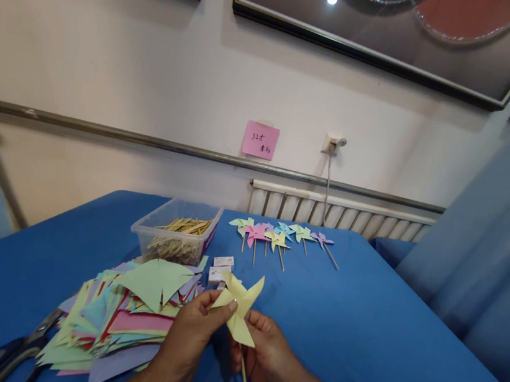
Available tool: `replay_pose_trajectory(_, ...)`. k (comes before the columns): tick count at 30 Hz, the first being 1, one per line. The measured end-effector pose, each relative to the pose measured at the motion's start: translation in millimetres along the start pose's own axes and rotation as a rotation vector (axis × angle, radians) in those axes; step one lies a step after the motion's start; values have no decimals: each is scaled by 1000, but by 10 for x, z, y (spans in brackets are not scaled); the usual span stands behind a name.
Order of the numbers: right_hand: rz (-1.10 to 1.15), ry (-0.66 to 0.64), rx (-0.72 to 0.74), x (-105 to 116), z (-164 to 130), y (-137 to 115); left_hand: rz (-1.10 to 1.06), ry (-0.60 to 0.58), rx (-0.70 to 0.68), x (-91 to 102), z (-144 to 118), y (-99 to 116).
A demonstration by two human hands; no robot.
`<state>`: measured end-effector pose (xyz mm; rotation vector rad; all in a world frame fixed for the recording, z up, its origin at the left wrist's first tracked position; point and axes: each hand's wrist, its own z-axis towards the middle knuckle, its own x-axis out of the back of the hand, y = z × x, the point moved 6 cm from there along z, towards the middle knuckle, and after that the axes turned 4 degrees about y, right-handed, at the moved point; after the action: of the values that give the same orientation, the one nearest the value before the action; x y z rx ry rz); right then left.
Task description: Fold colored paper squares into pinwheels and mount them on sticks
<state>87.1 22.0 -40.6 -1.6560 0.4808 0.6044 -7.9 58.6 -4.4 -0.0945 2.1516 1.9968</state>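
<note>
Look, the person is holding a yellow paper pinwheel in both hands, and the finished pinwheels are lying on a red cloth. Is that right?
Not quite. The head view shows the cloth is blue, not red. The rest holds: the left hand and right hand both hold the yellow paper pinwheel, and the finished pinwheels lie on that cloth.

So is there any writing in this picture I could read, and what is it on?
"32" then handwritten marks I cannot read: pink sticky note on the wall.
Small white boxes on the blue table: print too small to read.
Nothing else carries text.
</note>
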Motion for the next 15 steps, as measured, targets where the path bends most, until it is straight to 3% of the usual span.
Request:
replay_pose_trajectory(6, -339, 4, 103, 125, 10, 38, -1, 81, -20, 158, 80, 72)
replay_pose_trajectory(9, -562, 82, 172, 195, -18, -11, -21, 116, -60, 222, 92, 137)
replay_pose_trajectory(15, -829, 126, 157, 170, -109, -23, -28, 179, -105, 295, 119, 180)
